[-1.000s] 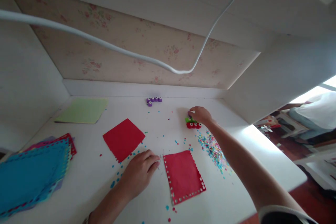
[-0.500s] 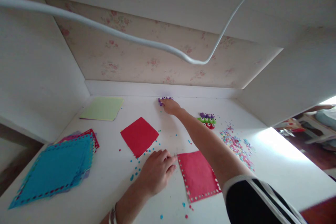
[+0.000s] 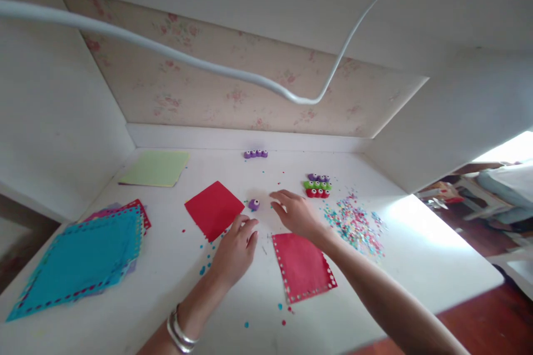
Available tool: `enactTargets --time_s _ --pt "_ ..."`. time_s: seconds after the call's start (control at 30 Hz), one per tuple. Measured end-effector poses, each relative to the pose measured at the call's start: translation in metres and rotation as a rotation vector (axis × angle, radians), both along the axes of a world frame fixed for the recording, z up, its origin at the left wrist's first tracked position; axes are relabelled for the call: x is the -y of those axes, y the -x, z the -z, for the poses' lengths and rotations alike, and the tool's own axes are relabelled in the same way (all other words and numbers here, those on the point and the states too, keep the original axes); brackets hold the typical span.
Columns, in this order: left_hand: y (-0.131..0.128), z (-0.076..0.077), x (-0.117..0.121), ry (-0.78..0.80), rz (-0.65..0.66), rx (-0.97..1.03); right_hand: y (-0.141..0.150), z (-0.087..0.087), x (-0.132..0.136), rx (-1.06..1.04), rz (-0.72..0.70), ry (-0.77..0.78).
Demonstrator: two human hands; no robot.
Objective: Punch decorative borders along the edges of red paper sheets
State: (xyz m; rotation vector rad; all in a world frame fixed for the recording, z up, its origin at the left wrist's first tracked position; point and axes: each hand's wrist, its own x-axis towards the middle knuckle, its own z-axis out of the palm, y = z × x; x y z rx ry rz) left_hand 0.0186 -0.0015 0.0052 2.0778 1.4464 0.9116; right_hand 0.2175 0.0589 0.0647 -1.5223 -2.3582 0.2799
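Observation:
A small purple paper punch (image 3: 254, 204) with an eye-like top stands on the white table between my hands. My right hand (image 3: 296, 214) is just right of it, fingers stretched toward it and apart from it. My left hand (image 3: 236, 247) is at its near side, fingers loosely bent with nothing in them. Left of the punch lies a plain red paper square (image 3: 215, 211), close to my left fingertips. Under my right wrist is a red sheet (image 3: 303, 269) with holes punched along its edges.
Several purple punches (image 3: 255, 153) line the back. Purple, green (image 3: 317, 184) and red ones stand in rows at right, near scattered confetti (image 3: 356, 223). Pale green paper (image 3: 156, 168) and a pile topped by blue punched sheets (image 3: 79, 260) lie left. A white cable (image 3: 187, 58) hangs overhead.
My right hand has come back from the rear row to the middle of the table. A single purple punch now stands between my hands. My left hand has shifted slightly.

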Motion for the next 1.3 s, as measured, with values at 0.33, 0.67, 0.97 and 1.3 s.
enactTargets --time_s 0.33,0.67,0.97,1.3 --pt "-0.010 0.001 -0.025 -0.012 -0.159 -0.086 -0.029 0.045 0.122 -0.071 0.016 0.072" --pt "-0.012 -0.004 -0.035 0.033 -0.121 -0.171 -0.044 0.044 0.078 -0.226 -0.119 0.124" --pt "-0.001 -0.002 -0.027 0.071 -0.056 -0.204 -0.049 0.052 0.038 -0.285 -0.004 -0.052" --pt "-0.005 -0.003 -0.019 0.016 0.067 -0.195 -0.084 0.064 0.027 -0.171 0.224 -0.034"
